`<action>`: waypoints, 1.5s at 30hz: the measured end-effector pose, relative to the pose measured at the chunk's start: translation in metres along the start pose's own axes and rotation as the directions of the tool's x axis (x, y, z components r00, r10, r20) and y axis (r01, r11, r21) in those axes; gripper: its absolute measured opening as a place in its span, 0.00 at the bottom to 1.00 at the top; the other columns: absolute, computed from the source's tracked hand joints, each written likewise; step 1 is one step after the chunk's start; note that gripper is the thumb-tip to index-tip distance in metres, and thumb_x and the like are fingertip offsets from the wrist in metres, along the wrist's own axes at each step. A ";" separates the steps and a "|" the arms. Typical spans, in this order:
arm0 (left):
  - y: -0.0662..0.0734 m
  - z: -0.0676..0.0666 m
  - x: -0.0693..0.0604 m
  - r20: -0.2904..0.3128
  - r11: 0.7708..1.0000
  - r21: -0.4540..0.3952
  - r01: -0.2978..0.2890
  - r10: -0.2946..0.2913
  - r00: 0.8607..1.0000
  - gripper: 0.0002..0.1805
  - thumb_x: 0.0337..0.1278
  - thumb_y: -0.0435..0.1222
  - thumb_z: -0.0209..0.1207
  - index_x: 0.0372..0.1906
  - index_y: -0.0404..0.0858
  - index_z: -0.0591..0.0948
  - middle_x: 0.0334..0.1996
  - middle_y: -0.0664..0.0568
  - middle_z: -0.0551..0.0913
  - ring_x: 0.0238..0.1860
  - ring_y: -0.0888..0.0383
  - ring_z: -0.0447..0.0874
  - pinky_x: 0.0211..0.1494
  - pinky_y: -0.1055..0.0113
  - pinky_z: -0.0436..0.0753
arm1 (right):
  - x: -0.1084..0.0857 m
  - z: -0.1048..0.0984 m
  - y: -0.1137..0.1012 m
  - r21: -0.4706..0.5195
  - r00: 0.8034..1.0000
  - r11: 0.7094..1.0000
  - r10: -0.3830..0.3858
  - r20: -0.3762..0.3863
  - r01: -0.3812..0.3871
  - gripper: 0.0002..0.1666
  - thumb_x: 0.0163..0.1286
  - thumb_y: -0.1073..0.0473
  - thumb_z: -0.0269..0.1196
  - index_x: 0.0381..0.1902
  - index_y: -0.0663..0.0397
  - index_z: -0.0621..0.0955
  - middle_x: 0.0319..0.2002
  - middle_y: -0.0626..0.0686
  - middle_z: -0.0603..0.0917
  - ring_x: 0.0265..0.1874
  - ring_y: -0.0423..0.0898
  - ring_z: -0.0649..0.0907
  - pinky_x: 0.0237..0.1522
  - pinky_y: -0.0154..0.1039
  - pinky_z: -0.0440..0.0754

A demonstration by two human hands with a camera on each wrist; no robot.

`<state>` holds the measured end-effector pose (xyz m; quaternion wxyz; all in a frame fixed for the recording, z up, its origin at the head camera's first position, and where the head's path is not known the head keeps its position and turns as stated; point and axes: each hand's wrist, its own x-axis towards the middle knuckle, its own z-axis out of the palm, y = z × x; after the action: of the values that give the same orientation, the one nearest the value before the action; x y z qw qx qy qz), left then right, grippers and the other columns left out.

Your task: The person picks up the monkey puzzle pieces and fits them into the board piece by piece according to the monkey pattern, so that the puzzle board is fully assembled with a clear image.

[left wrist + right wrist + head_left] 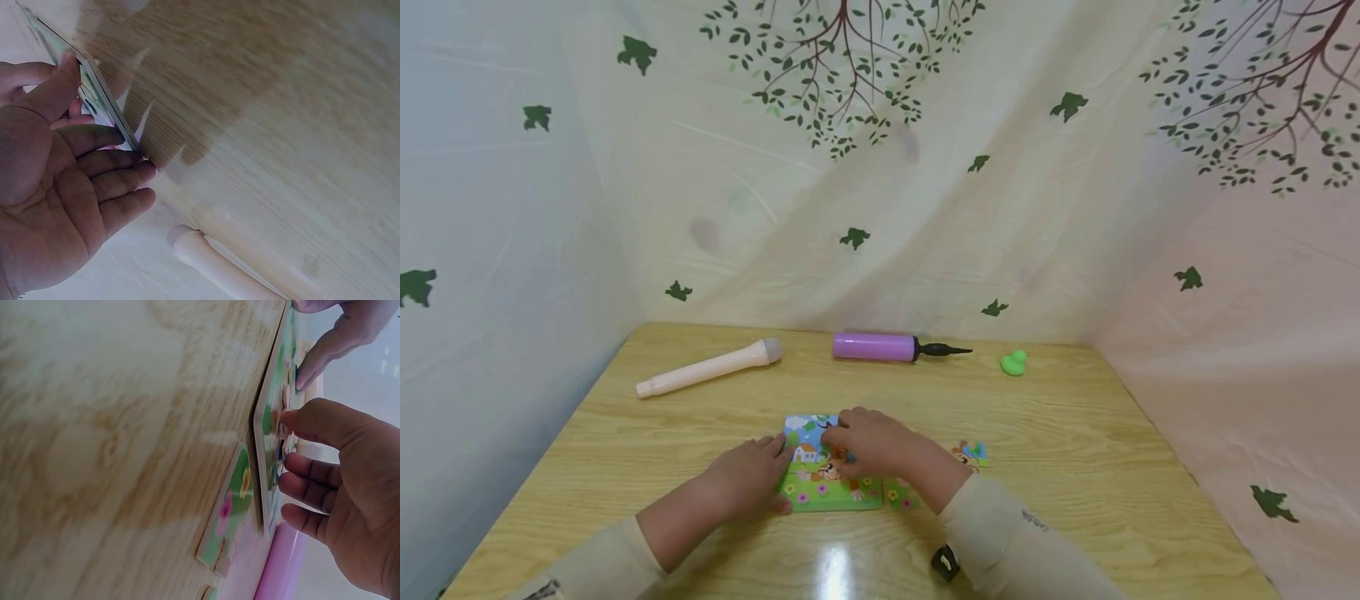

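Observation:
A colourful puzzle board with a house, flowers and an animal lies flat on the table. The left hand rests along its left edge; in the left wrist view this hand has its thumb on the board's face and its fingers extended at the rim. Over the upper right of the board is the right hand. In the right wrist view the right hand has bent fingers and thumb touching a piece on the board; the piece is mostly hidden.
Loose puzzle pieces lie right of the board, one beyond the right wrist. A pale microphone-like stick, purple pump and green duck stand toward the back. A small black object is near the right sleeve.

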<state>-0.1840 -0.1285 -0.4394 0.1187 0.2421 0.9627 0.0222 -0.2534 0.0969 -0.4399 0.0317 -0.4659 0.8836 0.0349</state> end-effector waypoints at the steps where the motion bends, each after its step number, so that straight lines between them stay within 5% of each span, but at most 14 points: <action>1: 0.000 0.000 0.000 -0.002 1.000 0.001 -0.001 0.001 1.000 0.46 0.55 0.57 0.64 0.69 0.29 0.68 0.71 0.34 0.65 0.71 0.38 0.64 0.73 0.44 0.66 | 0.000 0.001 0.000 0.000 1.000 1.000 0.003 0.004 -0.003 0.20 0.68 0.45 0.63 0.57 0.36 0.77 0.37 0.40 0.72 0.35 0.38 0.71 0.35 0.31 0.71; 25: 0.000 0.001 0.000 0.003 1.000 -0.001 0.003 -0.003 1.000 0.46 0.54 0.57 0.64 0.69 0.29 0.68 0.71 0.34 0.65 0.71 0.38 0.64 0.73 0.44 0.66 | 0.004 0.008 -0.007 0.007 0.998 0.998 0.064 0.017 -0.064 0.24 0.70 0.35 0.57 0.59 0.34 0.79 0.40 0.41 0.73 0.38 0.38 0.70 0.39 0.32 0.73; 36: 0.001 0.001 -0.001 0.004 1.000 -0.005 0.006 -0.006 1.000 0.46 0.54 0.57 0.64 0.69 0.29 0.68 0.71 0.34 0.65 0.71 0.38 0.64 0.74 0.45 0.65 | 0.002 0.011 -0.007 -0.064 1.000 0.998 0.017 0.011 -0.016 0.27 0.67 0.29 0.56 0.57 0.32 0.79 0.48 0.45 0.76 0.42 0.40 0.73 0.43 0.35 0.76; 45: 0.001 0.000 0.000 -0.009 1.000 0.004 -0.009 0.009 1.000 0.46 0.54 0.56 0.65 0.68 0.28 0.68 0.70 0.34 0.66 0.71 0.38 0.65 0.73 0.45 0.66 | 0.005 0.009 -0.007 0.040 0.998 0.998 0.053 0.029 -0.055 0.25 0.65 0.32 0.60 0.54 0.34 0.80 0.43 0.43 0.74 0.40 0.40 0.70 0.38 0.33 0.71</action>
<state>-0.1831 -0.1274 -0.4397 0.1139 0.2466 0.9622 0.0221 -0.2504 0.0900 -0.4497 0.0526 -0.4406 0.8958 0.0245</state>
